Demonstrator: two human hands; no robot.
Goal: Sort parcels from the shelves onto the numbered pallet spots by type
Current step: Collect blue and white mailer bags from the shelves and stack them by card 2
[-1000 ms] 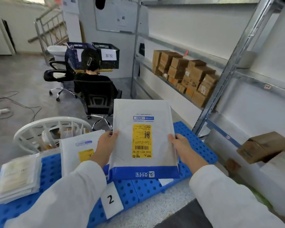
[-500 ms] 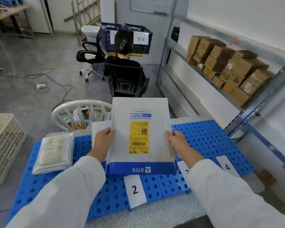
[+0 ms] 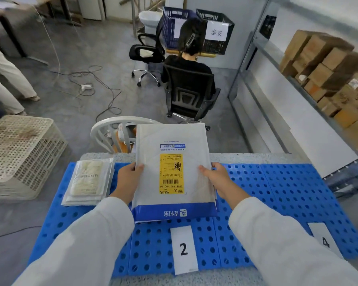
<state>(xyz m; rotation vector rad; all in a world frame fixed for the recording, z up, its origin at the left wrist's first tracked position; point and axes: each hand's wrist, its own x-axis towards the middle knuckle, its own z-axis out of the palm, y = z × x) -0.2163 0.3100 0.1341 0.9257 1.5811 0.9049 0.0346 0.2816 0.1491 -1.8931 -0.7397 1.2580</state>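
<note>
Parcel [image 3: 174, 139] being held just behind card 2 [image 3: 184, 249], left hand [image 3: 128, 179] & right hand [image 3: 217, 178] gripping its sides; uneven release prob. risking it sliding fwd over card 2.

white mailer [image 3: 174, 172], yellow label [image 3: 171, 173], blue perforated pallet [image 3: 277, 193]

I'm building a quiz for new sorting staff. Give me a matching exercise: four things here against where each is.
1. white poly mailer with yellow label
2. stack of clear plastic packs
3. brown cardboard boxes
4. beige perforated plastic crate

A. on the metal shelf
B. on the grey floor
C. held by left hand and right hand
D. lying on the blue pallet

Pairs: 1-C, 2-D, 3-A, 4-B
</note>
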